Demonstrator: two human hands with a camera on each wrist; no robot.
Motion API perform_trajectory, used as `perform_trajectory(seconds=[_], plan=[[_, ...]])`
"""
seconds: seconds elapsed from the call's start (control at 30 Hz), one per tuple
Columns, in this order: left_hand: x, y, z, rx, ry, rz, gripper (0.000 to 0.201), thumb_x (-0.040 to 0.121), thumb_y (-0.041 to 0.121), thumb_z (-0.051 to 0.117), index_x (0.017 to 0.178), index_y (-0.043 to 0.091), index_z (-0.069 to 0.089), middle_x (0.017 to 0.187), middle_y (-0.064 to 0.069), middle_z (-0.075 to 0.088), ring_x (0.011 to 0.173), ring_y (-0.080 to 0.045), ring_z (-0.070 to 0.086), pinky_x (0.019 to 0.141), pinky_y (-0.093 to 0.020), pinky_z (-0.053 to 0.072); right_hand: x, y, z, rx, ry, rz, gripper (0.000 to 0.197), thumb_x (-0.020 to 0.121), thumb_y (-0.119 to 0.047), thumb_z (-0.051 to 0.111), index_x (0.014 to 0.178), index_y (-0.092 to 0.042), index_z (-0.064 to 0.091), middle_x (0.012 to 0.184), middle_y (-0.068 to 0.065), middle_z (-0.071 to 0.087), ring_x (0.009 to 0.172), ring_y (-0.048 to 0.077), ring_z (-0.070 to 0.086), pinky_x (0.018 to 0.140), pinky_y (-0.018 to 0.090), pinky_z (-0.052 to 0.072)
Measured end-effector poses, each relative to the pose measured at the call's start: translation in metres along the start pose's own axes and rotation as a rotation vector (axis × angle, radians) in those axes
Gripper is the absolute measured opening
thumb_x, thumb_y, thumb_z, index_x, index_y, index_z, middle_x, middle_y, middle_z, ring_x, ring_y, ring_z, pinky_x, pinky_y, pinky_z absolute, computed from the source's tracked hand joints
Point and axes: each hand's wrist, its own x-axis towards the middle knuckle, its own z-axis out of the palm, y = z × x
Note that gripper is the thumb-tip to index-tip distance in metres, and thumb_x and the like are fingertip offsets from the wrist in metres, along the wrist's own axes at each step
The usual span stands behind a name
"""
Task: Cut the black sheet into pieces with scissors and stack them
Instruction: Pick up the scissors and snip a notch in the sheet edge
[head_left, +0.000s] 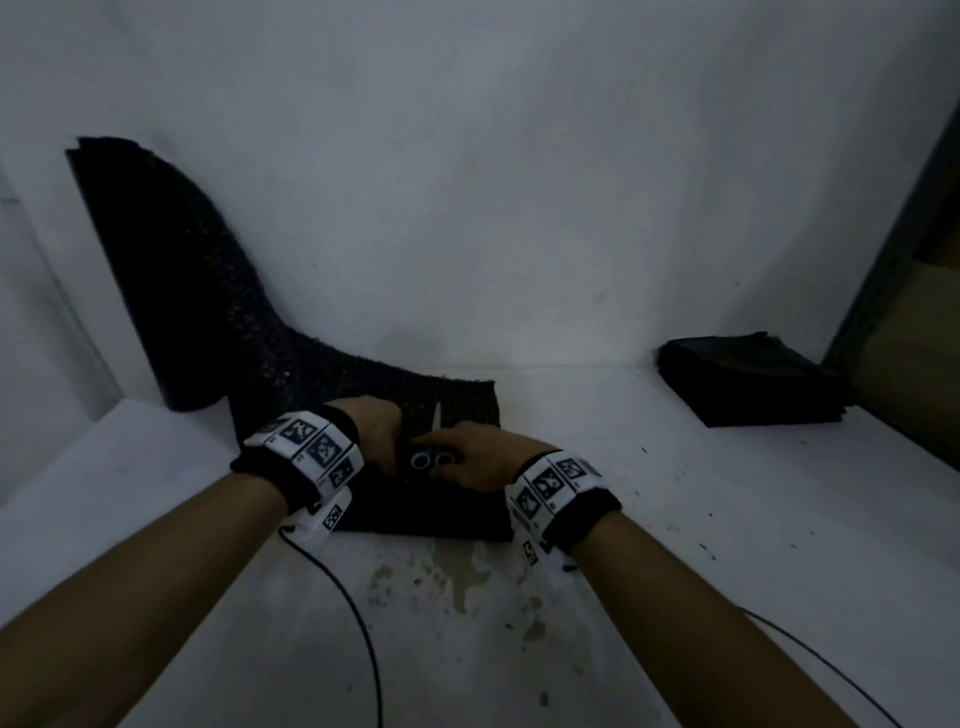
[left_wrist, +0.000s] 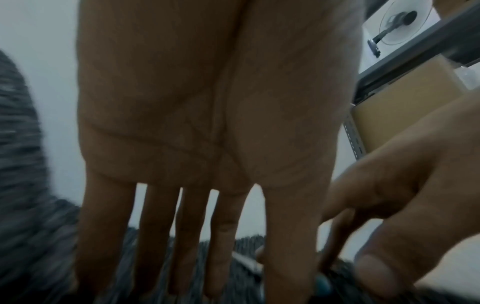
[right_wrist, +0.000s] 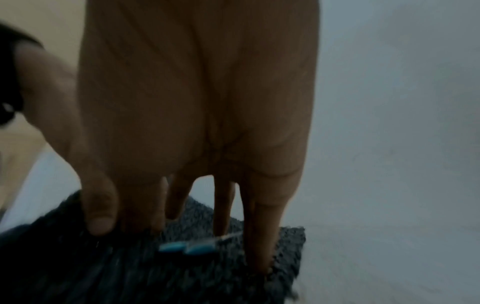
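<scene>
You have one long black sheet (head_left: 218, 312) running from the wall down onto the table (head_left: 675, 519), one pair of scissors (head_left: 432, 452) lying on it, and one stack of cut black pieces (head_left: 748, 379) off to the right. Two hands are in view, your left hand (head_left: 379, 431) and your right hand (head_left: 483, 457). Each wrist carries one marker band, making two, and two thin cables trail back.

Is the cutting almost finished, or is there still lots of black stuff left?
Some is done: a stack of cut pieces sits at the right. Now both hands, left hand and right hand, are down at the scissors lying on the black sheet; neither plainly grips them yet. Lots is left: the long sheet runs up the wall, uncut.
</scene>
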Motion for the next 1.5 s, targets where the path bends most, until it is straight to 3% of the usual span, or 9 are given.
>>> perform_trajectory(seconds=[0.1,0.2,0.43,0.6,0.7,0.9,1.1,1.23,1.5], plan=[[-0.006,-0.006,0.02,-0.031,-0.043,-0.018,0.039,0.087,0.04,0.07,0.113,0.01,0.069,0.111,-0.011,0.07,0.099,-0.03,0.066,0.082,-0.04,0.055,0.004,-0.001,0.013,-0.108,-0.037,0.078,0.054,0.098,-0.06,0.047,0.149,-0.05,0.033,0.144,0.009,0.04,0.127,0.035,0.047,0.107,0.047,0.043],[-0.01,-0.004,0.029,-0.082,-0.028,0.022,0.037,0.093,0.035,0.064,0.124,0.016,0.063,0.121,-0.008,0.065,0.106,-0.027,0.062,0.086,-0.036,0.052,-0.002,0.007,0.015,-0.149,0.006,0.112,0.055,0.097,-0.061,0.047,0.148,-0.041,0.038,0.142,0.01,0.043,0.125,0.035,0.049,0.104,0.044,0.045],[-0.002,0.016,0.029,-0.083,0.295,0.14,0.045,0.089,0.028,0.07,0.131,0.018,0.059,0.136,-0.007,0.053,0.128,-0.026,0.05,0.103,-0.036,0.046,-0.027,0.051,0.005,-0.142,0.084,0.205,0.05,0.101,-0.056,0.043,0.145,-0.033,0.043,0.138,0.013,0.047,0.124,0.035,0.051,0.103,0.038,0.041],[0.007,0.023,0.026,0.074,0.583,0.127,0.057,0.091,0.043,0.065,0.14,0.02,0.047,0.159,-0.007,0.027,0.153,-0.025,0.009,0.123,-0.046,0.008,-0.047,0.089,0.001,-0.087,0.089,0.325,0.07,0.089,-0.07,0.052,0.143,-0.028,0.039,0.142,0.011,0.038,0.124,0.037,0.049,0.105,0.047,0.044],[0.014,0.024,0.027,0.044,0.695,0.142,0.075,0.09,0.059,0.059,0.152,0.027,0.031,0.166,-0.006,0.008,0.153,-0.024,-0.002,0.123,-0.051,0.003,-0.057,0.107,-0.002,-0.086,0.07,0.353,0.078,0.089,-0.06,0.062,0.149,-0.024,0.029,0.151,0.012,0.028,0.13,0.038,0.046,0.107,0.047,0.042],[0.049,0.019,0.021,-0.035,0.251,0.147,0.105,0.078,0.085,0.042,0.157,0.036,-0.008,0.162,-0.002,-0.027,0.149,-0.028,-0.025,0.119,-0.056,-0.006,-0.068,0.129,-0.009,-0.12,0.02,0.433,0.081,0.08,-0.051,0.076,0.143,-0.025,0.032,0.148,0.011,0.028,0.124,0.038,0.05,0.103,0.048,0.045],[0.078,0.027,0.022,-0.002,0.004,0.101,0.134,0.058,0.094,0.043,0.156,0.027,-0.017,0.161,-0.007,-0.029,0.149,-0.036,-0.021,0.121,-0.059,-0.001,-0.068,0.147,-0.016,-0.142,0.001,0.464,0.091,0.076,-0.054,0.08,0.146,-0.026,0.028,0.148,0.009,0.028,0.124,0.035,0.051,0.102,0.048,0.047],[0.083,0.032,0.023,0.034,-0.066,0.14,0.158,0.03,0.105,0.036,0.155,0.027,-0.021,0.161,-0.01,-0.028,0.149,-0.037,-0.02,0.121,-0.059,-0.001,-0.071,0.161,-0.017,-0.133,-0.01,0.459,0.116,0.053,-0.073,0.082,0.145,-0.033,0.025,0.149,0.002,0.024,0.129,0.033,0.047,0.102,0.052,0.047],[0.071,0.044,0.026,0.06,-0.122,0.232,0.136,0.06,0.088,0.063,0.152,0.038,-0.024,0.16,-0.002,-0.032,0.148,-0.029,-0.027,0.119,-0.061,-0.01,-0.062,0.174,-0.023,-0.109,-0.006,0.496,0.122,0.05,-0.084,0.076,0.147,-0.035,0.022,0.154,0.001,0.02,0.137,0.031,0.04,0.105,0.053,0.044]])
